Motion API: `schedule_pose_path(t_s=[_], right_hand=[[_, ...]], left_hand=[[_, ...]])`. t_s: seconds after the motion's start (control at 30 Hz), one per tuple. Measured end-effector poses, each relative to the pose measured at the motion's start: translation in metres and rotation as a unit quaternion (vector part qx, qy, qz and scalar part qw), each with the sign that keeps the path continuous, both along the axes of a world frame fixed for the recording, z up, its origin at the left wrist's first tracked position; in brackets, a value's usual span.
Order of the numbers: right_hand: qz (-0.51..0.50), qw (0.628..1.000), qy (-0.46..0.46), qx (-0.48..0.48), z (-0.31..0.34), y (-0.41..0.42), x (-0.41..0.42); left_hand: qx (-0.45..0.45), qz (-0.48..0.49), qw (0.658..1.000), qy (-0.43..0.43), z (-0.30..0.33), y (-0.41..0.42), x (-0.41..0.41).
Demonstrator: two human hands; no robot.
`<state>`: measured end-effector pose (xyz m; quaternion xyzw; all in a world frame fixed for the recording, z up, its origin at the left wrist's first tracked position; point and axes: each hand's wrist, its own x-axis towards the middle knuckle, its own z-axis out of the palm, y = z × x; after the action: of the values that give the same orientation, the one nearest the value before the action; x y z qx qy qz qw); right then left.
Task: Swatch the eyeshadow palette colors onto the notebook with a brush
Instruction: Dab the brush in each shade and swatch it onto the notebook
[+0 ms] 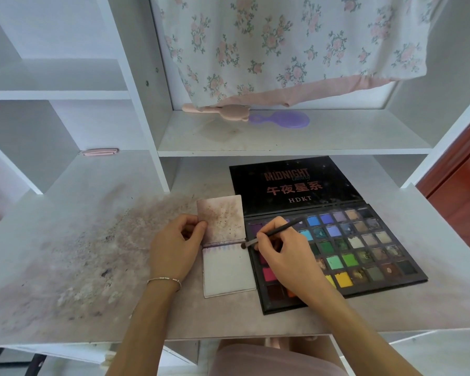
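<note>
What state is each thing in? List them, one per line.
Black eyeshadow palette: open, lid flat.
Small white notebook: open, purple swatches along top of lower page.
Thin dark brush: tip at notebook fold.
Left hand: pinches upper page.
Right hand: grips brush.
Purple hairbrush: lying on shelf.

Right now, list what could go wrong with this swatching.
1. The brush tip sits at the right end of the purple swatch row, by the notebook edge; a stroke may run off onto the eyeshadow palette.
2. The right hand rests over the palette's pans and could smear them.
3. The left hand pinches only the flipped-up page; if that grip slips, the page may drop onto fresh swatches.
</note>
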<state>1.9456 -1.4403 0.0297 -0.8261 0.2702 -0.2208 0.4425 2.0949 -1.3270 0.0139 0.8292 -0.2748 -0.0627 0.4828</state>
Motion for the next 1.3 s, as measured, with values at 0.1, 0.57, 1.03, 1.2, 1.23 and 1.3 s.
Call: schedule_pose_path(t_s=[0.1, 0.57, 1.03, 1.2, 1.23, 1.3], right_hand=[[-0.004, 1.0, -0.002, 0.001, 0.0, 0.0, 0.001], [0.0, 1.0, -0.004, 0.003, -0.001, 0.0, 0.0], [-0.06, 0.985, -0.145, 0.073, 0.007, -0.012, -0.012], [-0.069, 0.986, -0.131, 0.071, 0.009, -0.02, -0.021], [-0.069, 0.987, -0.124, 0.07, 0.008, -0.02, -0.023], [-0.066, 0.99, -0.107, 0.066, 0.005, -0.02, -0.025]], left_hand=[[0.0, 0.0, 1.0, -0.002, 0.0, 0.0, 0.0], [0.01, 0.003, 1.0, -0.009, -0.001, 0.0, 0.001], [-0.002, -0.001, 1.0, -0.001, 0.001, -0.001, 0.0], [-0.006, -0.004, 1.0, -0.009, 0.002, 0.0, -0.001], [-0.005, -0.004, 1.0, -0.009, 0.002, 0.001, -0.002], [-0.009, -0.004, 1.0, -0.002, 0.002, 0.001, -0.002]])
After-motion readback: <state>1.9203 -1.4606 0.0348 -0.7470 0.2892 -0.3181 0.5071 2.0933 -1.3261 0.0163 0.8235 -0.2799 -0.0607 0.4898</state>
